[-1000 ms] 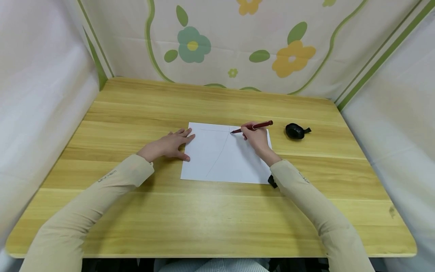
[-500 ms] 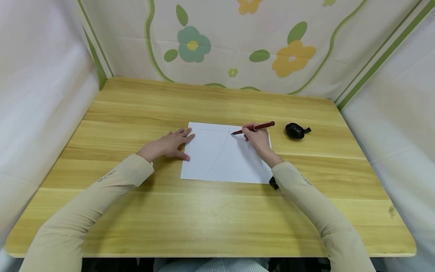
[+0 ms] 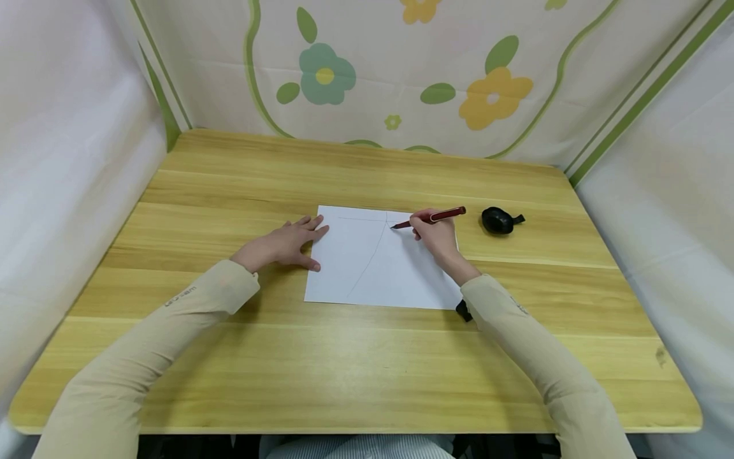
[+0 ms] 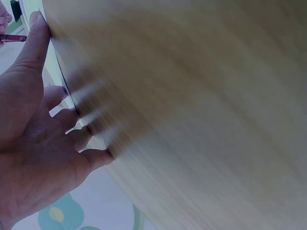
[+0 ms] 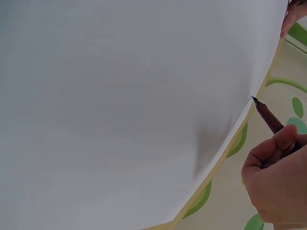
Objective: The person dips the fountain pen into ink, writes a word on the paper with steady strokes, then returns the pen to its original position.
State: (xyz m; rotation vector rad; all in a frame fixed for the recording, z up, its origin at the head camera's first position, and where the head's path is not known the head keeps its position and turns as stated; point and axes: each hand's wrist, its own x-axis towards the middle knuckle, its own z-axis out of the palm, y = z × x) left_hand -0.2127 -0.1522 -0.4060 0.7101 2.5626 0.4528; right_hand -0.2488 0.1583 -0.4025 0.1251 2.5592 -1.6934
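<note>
A white sheet of paper (image 3: 367,274) lies on the wooden table, bearing thin lines: one across near its far edge, one short upright, and a long slanted one. My right hand (image 3: 437,239) pinches a dark red pen (image 3: 447,213), its dark pointed tip at the paper just right of where the lines meet. In the right wrist view, thumb and fingers curl round the pen barrel (image 5: 269,118). My left hand (image 3: 285,245) rests with spread fingers at the paper's left edge. Seen from the left wrist, the fingertips (image 4: 98,157) reach the edge of the sheet.
A rounded black object with a short tab (image 3: 497,221) sits on the table right of the paper. A small black piece (image 3: 463,310) shows under the right cuff. White cloth with printed flowers (image 3: 327,74) hangs behind the table, and plain cloth at both sides.
My right hand, still holding the pen, has shifted slightly right and toward me, and a short stroke shows by the pen tip. The left hand and the paper have stayed in place.
</note>
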